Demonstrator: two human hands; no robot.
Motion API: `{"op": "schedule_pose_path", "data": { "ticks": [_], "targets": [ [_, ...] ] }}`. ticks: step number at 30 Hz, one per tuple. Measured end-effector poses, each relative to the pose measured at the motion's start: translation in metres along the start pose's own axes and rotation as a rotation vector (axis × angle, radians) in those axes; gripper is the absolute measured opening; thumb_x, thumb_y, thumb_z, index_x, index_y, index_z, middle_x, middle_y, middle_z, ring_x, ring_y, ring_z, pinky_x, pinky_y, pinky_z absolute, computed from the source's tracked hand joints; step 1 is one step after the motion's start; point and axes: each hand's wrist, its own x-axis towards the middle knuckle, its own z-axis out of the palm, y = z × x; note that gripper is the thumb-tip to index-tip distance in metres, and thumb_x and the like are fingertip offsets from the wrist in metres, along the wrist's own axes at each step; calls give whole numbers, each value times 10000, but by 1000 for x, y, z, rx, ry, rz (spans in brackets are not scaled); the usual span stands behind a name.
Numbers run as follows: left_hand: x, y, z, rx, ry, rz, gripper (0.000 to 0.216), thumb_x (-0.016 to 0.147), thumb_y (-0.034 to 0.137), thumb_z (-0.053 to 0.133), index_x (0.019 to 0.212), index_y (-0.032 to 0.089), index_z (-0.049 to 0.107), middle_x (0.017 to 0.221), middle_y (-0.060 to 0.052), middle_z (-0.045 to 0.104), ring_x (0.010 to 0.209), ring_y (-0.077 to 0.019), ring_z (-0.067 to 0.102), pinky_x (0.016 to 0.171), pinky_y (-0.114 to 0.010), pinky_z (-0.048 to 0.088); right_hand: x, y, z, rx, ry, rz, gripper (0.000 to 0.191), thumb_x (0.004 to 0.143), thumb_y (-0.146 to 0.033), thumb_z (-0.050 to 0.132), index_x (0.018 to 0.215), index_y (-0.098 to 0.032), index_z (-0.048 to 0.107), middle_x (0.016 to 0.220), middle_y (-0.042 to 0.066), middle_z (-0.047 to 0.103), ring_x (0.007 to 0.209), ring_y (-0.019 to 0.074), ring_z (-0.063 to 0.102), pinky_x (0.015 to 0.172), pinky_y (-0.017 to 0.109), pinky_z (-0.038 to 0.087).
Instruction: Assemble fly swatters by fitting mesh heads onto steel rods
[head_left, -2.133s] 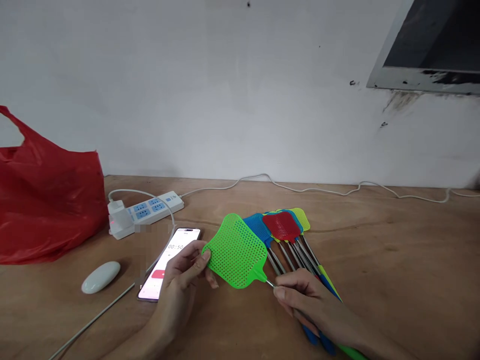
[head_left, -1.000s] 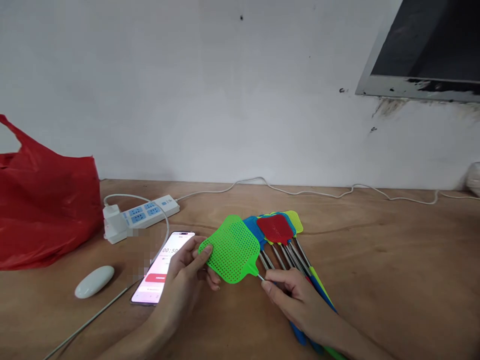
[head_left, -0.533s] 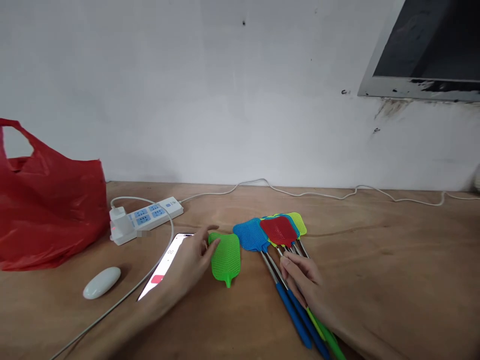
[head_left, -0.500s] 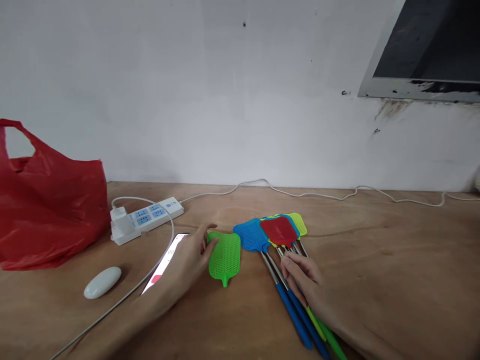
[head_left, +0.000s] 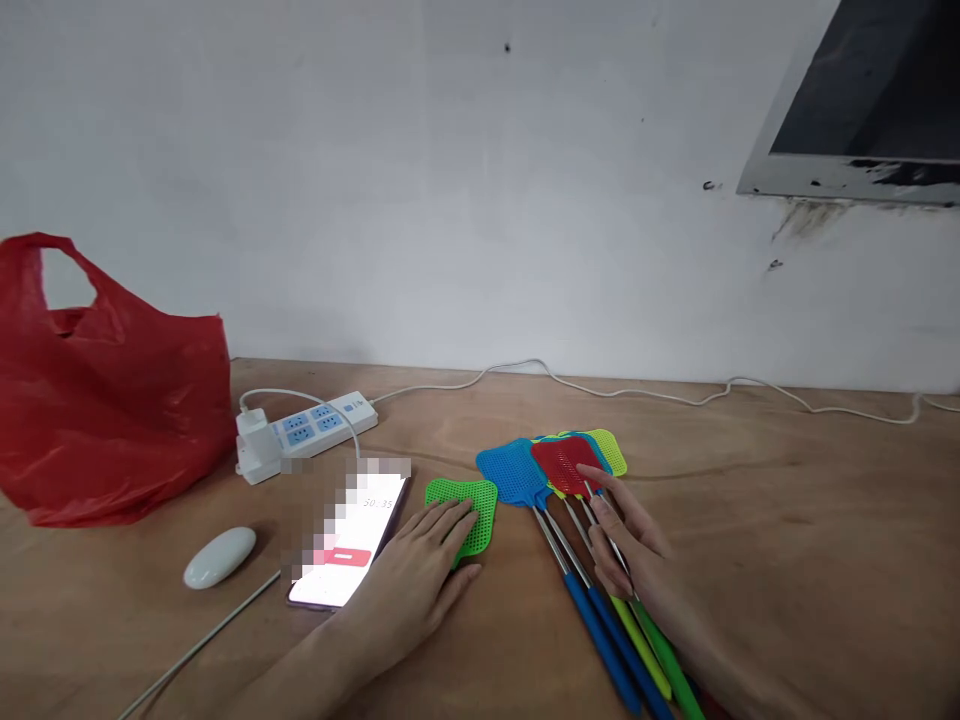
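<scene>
My left hand (head_left: 431,565) lies palm down on a bright green fly swatter head (head_left: 486,512), its fingers stretched out. No rod shows on this head; my hand covers its lower part. My right hand (head_left: 630,545) has its fingers around a thin metal rod that runs down to a green handle (head_left: 664,655). Its extended upper finger reaches over the red swatter head (head_left: 559,462). Beneath and beside it lie several fly swatters, with a blue head (head_left: 514,470), a yellow head (head_left: 613,452), blue handles (head_left: 600,635) and a yellow-green handle (head_left: 637,645).
Left of my left hand lies a lit phone (head_left: 356,545), partly pixelated. Beyond it sits a white power strip (head_left: 334,415) with a plug and cable. A white mouse-shaped object (head_left: 220,557) and a red plastic bag (head_left: 142,420) are farther left. A cord (head_left: 637,394) runs along the wall.
My left hand has gone from the green head's edge to lying flat on it, uncovering the phone's screen. My right hand has shifted slightly up and spread its upper finger over the red head.
</scene>
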Motion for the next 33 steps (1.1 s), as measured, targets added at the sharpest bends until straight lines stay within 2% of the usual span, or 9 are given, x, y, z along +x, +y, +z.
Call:
{"op": "schedule_pose_path", "data": {
  "ticks": [6, 11, 17, 19, 23, 26, 29, 33],
  "targets": [
    [2, -9, 3, 145, 15, -28, 351, 1000, 263, 481, 1323, 184, 593, 1358, -138, 634, 1234, -353, 588, 1036, -516, 453, 3, 3, -2, 71, -11, 66, 644, 773, -605, 712, 1225, -225, 455, 358, -177, 298, 307, 52, 166, 348, 178, 138],
    [1, -18, 12, 198, 30, -42, 376, 995, 184, 431, 1347, 158, 561, 1398, -164, 596, 1269, -352, 565, 1033, -507, 456, 1, 0, 1, 97, 12, 91, 578, 696, -640, 759, 1022, -236, 505, 359, -173, 298, 322, 38, 124, 343, 174, 131],
    [-1, -24, 19, 261, 23, -25, 478, 921, 70, 380, 1375, 102, 526, 1434, -188, 559, 1321, -346, 526, 1068, -518, 434, 0, -2, 1, 94, 55, 74, 569, 681, -628, 772, 1011, -228, 539, 340, -163, 310, 307, 39, 140, 342, 173, 138],
    [-1, -22, 18, 288, 22, -24, 445, 946, 115, 385, 1363, 66, 533, 1423, -216, 561, 1307, -370, 534, 1066, -548, 432, -1, -3, 2, 111, 100, 60, 557, 698, -605, 765, 1048, -225, 555, 347, -146, 351, 304, 52, 204, 340, 176, 176],
    [1, -14, 9, 333, 58, -23, 423, 1004, 244, 416, 1367, 54, 523, 1383, -218, 592, 1263, -372, 564, 1050, -542, 458, -4, -8, 2, 182, 178, 32, 542, 729, -500, 789, 1155, -236, 583, 503, -77, 552, 401, 84, 410, 383, 176, 308],
    [2, -9, 3, 369, 117, -9, 397, 1000, 252, 450, 1338, 64, 543, 1316, -197, 636, 1206, -356, 598, 1023, -525, 486, -4, -8, 0, 229, 134, 21, 435, 720, -468, 821, 1028, -207, 659, 640, -23, 646, 461, 89, 484, 429, 192, 401],
    [2, -6, 1, 347, 91, 3, 322, 998, 243, 466, 1249, 96, 605, 1228, -168, 679, 1123, -333, 640, 1003, -513, 501, -1, -5, -2, 258, 94, 19, 323, 735, -454, 822, 835, -176, 693, 708, 14, 681, 507, 96, 535, 485, 207, 464],
    [0, -4, 3, 297, 76, 4, 335, 989, 245, 484, 1259, 82, 596, 1249, -189, 660, 1129, -355, 629, 965, -527, 515, 1, -4, -3, 252, 98, 6, 316, 747, -470, 810, 784, -173, 708, 724, 28, 704, 522, 114, 571, 512, 228, 495]
  ]
}}
